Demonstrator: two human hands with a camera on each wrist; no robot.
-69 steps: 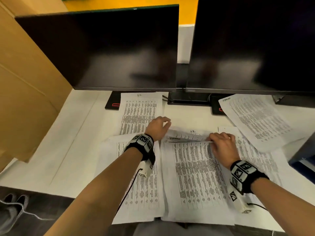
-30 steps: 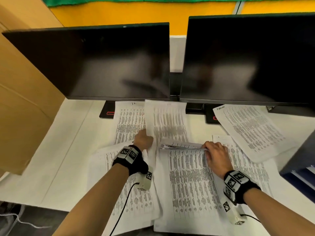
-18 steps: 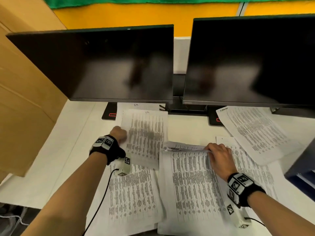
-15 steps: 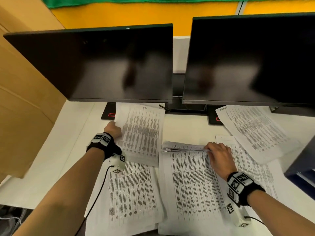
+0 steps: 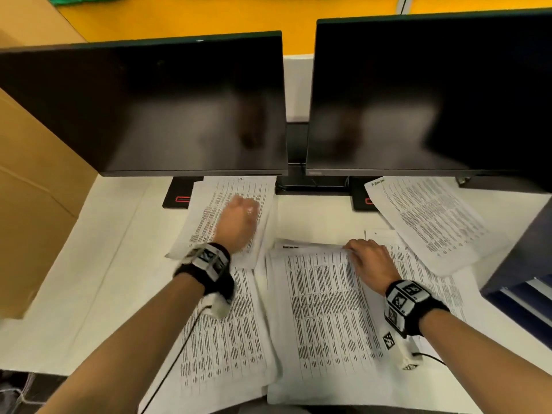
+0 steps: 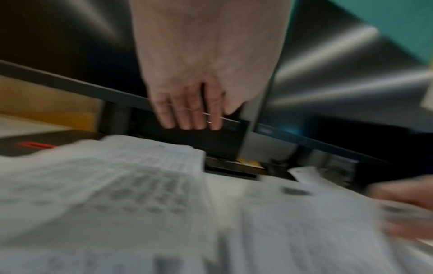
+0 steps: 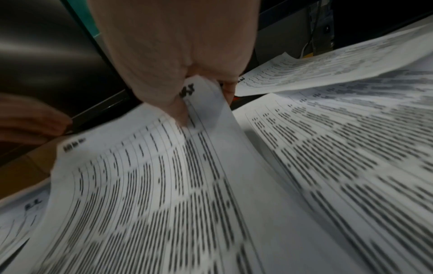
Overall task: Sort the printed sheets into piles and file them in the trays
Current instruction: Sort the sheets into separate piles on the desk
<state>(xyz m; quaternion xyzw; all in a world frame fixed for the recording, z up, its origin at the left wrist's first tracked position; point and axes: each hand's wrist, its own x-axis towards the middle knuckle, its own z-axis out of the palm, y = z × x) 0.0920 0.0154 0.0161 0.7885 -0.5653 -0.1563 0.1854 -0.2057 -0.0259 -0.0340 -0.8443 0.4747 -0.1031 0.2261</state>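
Observation:
Printed sheets lie in several piles on the white desk. My left hand (image 5: 239, 219) hovers, blurred, over the far-left pile (image 5: 209, 216) below the left monitor. In the left wrist view its fingers (image 6: 189, 113) are straight and hold nothing. My right hand (image 5: 366, 255) pinches the top edge of the upper sheets of the centre stack (image 5: 322, 318). The right wrist view shows those sheets (image 7: 164, 185) bent up between thumb and fingers. More piles lie at near left (image 5: 227, 339), under my right wrist (image 5: 427, 273), and slanted at far right (image 5: 427, 216).
Two dark monitors (image 5: 167, 109) (image 5: 424, 97) stand close behind the piles, their black bases (image 5: 179, 198) on the desk. A cardboard box (image 5: 33, 189) fills the left side. A dark blue unit (image 5: 525, 264) sits at the right edge.
My left hand carried one sheet from the centre stack to the far-left pile, let go of it, and now moves right above it. My right hand kept its grip on the centre stack.

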